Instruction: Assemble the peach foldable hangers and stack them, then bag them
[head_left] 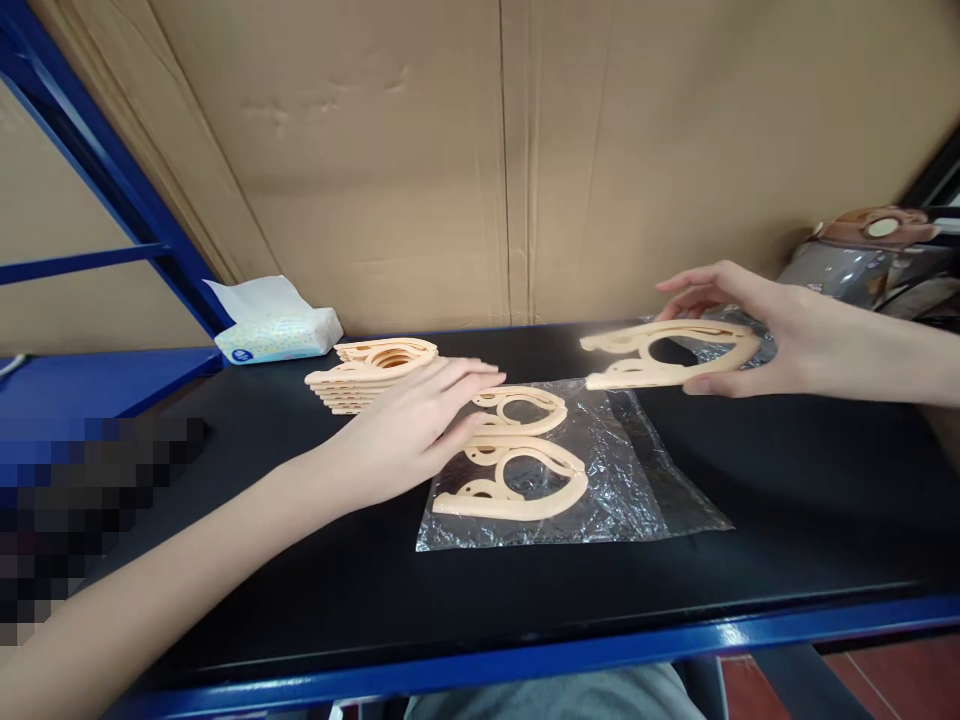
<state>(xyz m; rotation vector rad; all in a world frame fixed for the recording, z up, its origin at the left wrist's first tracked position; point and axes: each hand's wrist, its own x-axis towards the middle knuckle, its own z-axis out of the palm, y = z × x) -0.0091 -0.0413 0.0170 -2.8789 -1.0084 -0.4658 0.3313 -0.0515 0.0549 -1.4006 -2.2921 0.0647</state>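
Note:
My right hand (757, 330) holds a beige folded travel hanger (637, 378) up at the right, thumb underneath its curved end and several fingers raised off it. Two more beige folded hangers (525, 508) lie one above the other in a clear plastic bag (630, 500) on the table. My left hand (427, 420) reaches over the bag's left side, fingers stretched out and thumb apart, at the left ends of those hangers. Whether its fingertips press on them I cannot tell. Behind that hand stands a neat stack of the same hangers (349, 390), partly hidden.
A tissue pack (277, 335) stands at the back left, near a blue metal frame (97, 130). Cardboard (375, 180) walls off the back of the black tabletop (337, 600). A grey container with a brown lid (840, 265) and more clear plastic are at the back right.

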